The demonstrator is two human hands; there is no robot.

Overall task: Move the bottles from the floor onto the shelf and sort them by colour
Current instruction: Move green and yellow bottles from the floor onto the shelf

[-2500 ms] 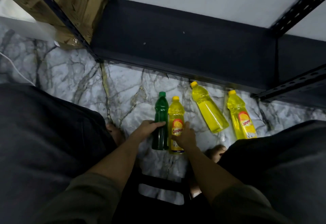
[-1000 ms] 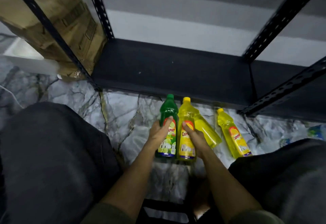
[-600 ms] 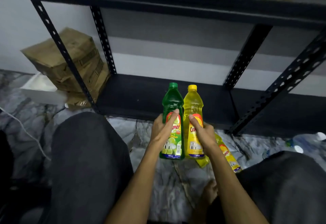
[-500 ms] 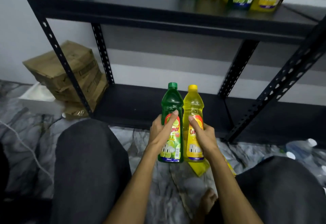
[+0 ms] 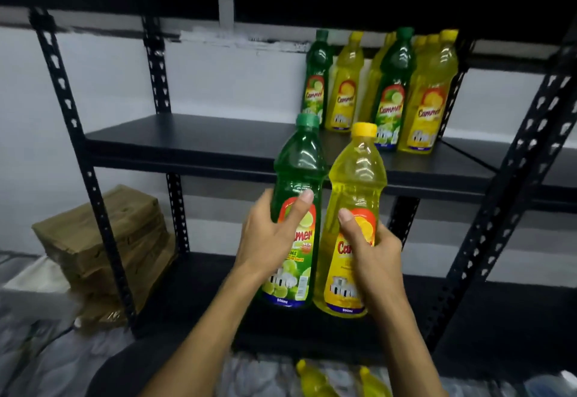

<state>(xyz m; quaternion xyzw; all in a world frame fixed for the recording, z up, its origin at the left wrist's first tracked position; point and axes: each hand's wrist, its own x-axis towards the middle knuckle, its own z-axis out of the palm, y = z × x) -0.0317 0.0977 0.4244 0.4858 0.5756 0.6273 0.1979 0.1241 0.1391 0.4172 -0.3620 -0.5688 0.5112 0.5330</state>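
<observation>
My left hand [image 5: 271,240] grips a green bottle [image 5: 296,178] upright around its label. Beside it, my right hand [image 5: 371,249] grips a yellow bottle [image 5: 356,174] the same way. Both are held in the air in front of the black shelf [image 5: 193,140], just below its middle board. On that board at the right stand several bottles: green ones [image 5: 316,74] [image 5: 394,84] mixed with yellow ones [image 5: 345,84] [image 5: 427,93]. Two yellow bottles [image 5: 312,379] [image 5: 373,382] lie on the marble floor at the bottom edge.
Black perforated uprights [image 5: 78,146] [image 5: 512,184] frame the rack. The left part of the middle board holds nothing. A stack of brown cardboard packs [image 5: 106,240] sits on the floor to the left of the rack, beside a white box [image 5: 31,281].
Both hands picked the green and yellow bottles up from the floor and raised them to the middle shelf's height. My view tilted up with them, bringing the shelved bottles into sight.
</observation>
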